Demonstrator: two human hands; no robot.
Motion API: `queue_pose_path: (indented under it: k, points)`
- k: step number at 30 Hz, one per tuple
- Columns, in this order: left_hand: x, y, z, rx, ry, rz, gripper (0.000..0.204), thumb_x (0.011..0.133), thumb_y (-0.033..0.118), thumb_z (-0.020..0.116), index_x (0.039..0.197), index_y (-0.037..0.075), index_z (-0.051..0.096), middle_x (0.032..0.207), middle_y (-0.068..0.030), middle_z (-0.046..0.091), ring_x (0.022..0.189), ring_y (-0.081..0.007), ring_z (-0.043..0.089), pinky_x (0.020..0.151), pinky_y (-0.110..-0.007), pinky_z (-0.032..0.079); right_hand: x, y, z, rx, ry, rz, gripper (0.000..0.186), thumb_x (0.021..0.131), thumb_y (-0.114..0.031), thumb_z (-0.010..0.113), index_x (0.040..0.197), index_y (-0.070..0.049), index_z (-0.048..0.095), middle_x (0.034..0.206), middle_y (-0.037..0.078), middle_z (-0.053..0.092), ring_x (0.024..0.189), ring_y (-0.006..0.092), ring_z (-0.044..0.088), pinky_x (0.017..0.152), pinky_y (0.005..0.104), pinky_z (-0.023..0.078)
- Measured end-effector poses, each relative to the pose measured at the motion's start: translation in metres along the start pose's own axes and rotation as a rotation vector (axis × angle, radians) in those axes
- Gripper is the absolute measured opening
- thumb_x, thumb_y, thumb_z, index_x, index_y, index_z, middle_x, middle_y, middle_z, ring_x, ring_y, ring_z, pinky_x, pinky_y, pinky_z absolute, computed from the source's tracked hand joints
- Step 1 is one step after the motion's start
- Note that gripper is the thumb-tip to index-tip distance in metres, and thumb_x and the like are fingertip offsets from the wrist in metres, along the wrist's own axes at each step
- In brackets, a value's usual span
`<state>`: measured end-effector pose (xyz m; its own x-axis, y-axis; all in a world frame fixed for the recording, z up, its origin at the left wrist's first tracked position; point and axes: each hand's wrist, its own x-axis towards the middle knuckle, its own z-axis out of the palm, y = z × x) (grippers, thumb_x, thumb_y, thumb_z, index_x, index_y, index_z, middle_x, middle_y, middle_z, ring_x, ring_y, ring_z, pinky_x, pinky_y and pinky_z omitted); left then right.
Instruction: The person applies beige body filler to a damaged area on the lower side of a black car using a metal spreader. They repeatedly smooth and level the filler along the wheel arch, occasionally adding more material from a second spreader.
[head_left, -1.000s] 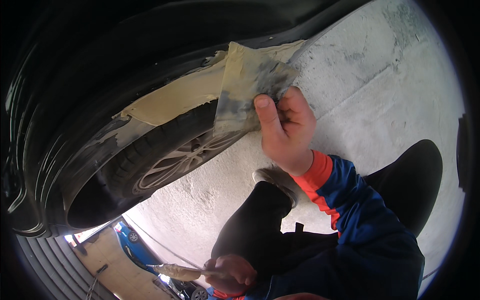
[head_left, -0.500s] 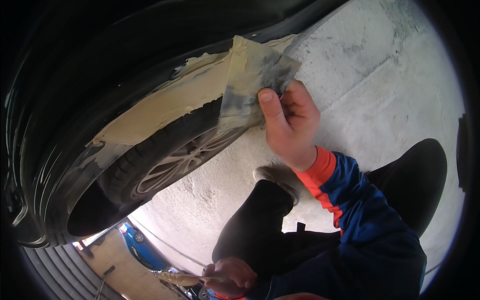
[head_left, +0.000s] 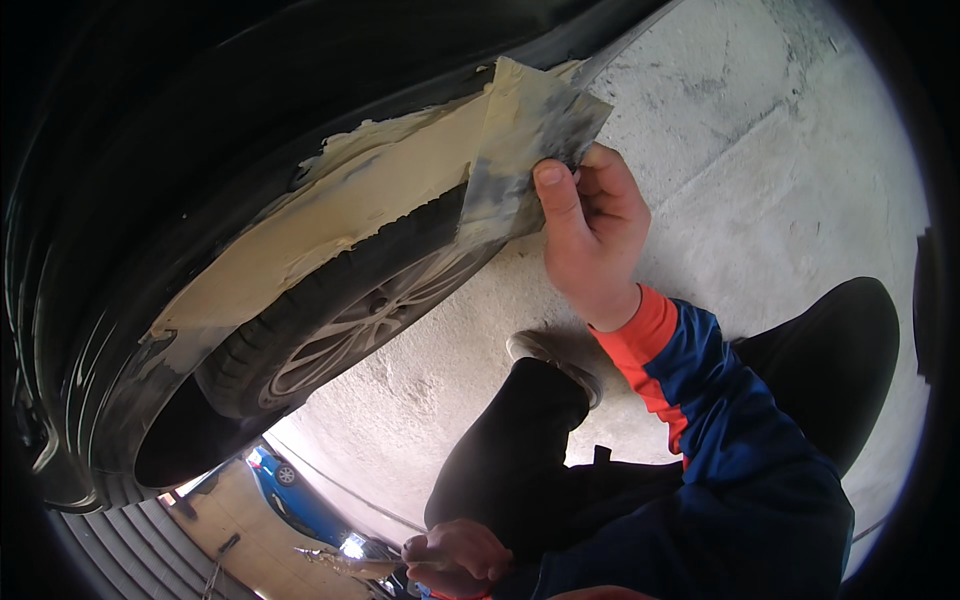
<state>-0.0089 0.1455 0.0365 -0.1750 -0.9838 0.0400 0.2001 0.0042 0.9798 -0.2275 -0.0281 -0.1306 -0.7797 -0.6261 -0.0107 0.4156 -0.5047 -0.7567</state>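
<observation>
My right hand pinches a flat, flexible filler spreader between thumb and fingers. Cream filler and grey smears cover the sheet, and its left edge lies against the wheel arch of a black car. Along that arch runs a wide, fairly smooth band of cream body filler, ragged at its upper border. Low in the picture my left hand is closed round the handle of a thin tool, perhaps a putty knife, whose blade carries filler. Part of that hand is cut off by the lower edge.
Just below the filler sits the car's wheel, with a black tyre and spoked rim. Black bodywork fills the upper left. My bent leg and shoe rest on the pale concrete floor. A blue car stands farther off.
My right hand and the spreader have shifted slightly right and up along the arch. The car appears a little lower left in view. The left hand's tool has tilted slightly.
</observation>
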Motion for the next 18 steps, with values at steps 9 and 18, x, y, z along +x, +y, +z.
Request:
queue_pose_path:
  k: [9, 18]
  points:
    - [0.002, 0.002, -0.005, -0.025, -0.033, -0.032, 0.057, 0.107, 0.043, 0.026, 0.148, 0.006, 0.038, 0.059, -0.0037, 0.05, 0.035, -0.0112, 0.042, 0.03, -0.025, 0.045, 0.003, 0.008, -0.009, -0.011, 0.108, 0.049, 0.021, 0.095, -0.008, 0.067, 0.11, 0.003, 0.059, 0.086, 0.0, 0.065, 0.075, 0.002, 0.055, 0.066, 0.0168, 0.044]
    - [0.002, 0.005, -0.008, -0.029, -0.071, -0.051, 0.054, 0.107, 0.039, 0.029, 0.148, 0.007, 0.038, 0.061, -0.0051, 0.052, 0.037, -0.0127, 0.045, 0.032, -0.028, 0.047, 0.012, 0.023, -0.026, -0.046, 0.201, 0.053, 0.018, 0.094, -0.008, 0.067, 0.108, 0.002, 0.061, 0.087, -0.001, 0.065, 0.076, 0.002, 0.053, 0.069, 0.017, 0.043]
